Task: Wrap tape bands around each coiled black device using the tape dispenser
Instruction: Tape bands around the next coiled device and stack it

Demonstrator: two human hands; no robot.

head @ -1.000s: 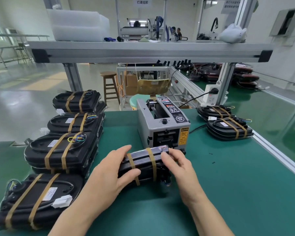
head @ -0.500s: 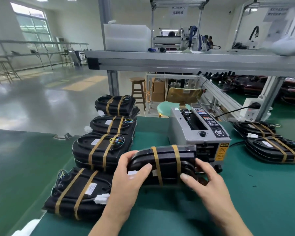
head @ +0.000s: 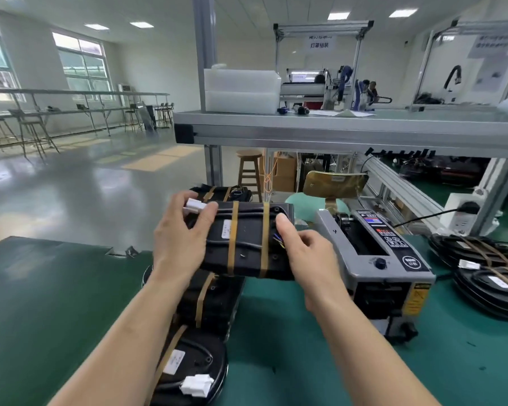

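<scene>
The left hand [head: 179,244] is gripping the left end of the twice-banded black device [head: 247,241], raised just left of the tape dispenser [head: 376,259] over a stack of devices [head: 214,300] that the forearms are partly hiding. The right hand [head: 308,259] is pressing one fingertip on the right end; whether its curled fingers are gripping is unclear.

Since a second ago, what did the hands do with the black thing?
The left hand and right hand lifted the black device off the table by the tape dispenser and carried it left, above the row of taped devices. Both still hold it. Dispenser and row stayed put.
</scene>
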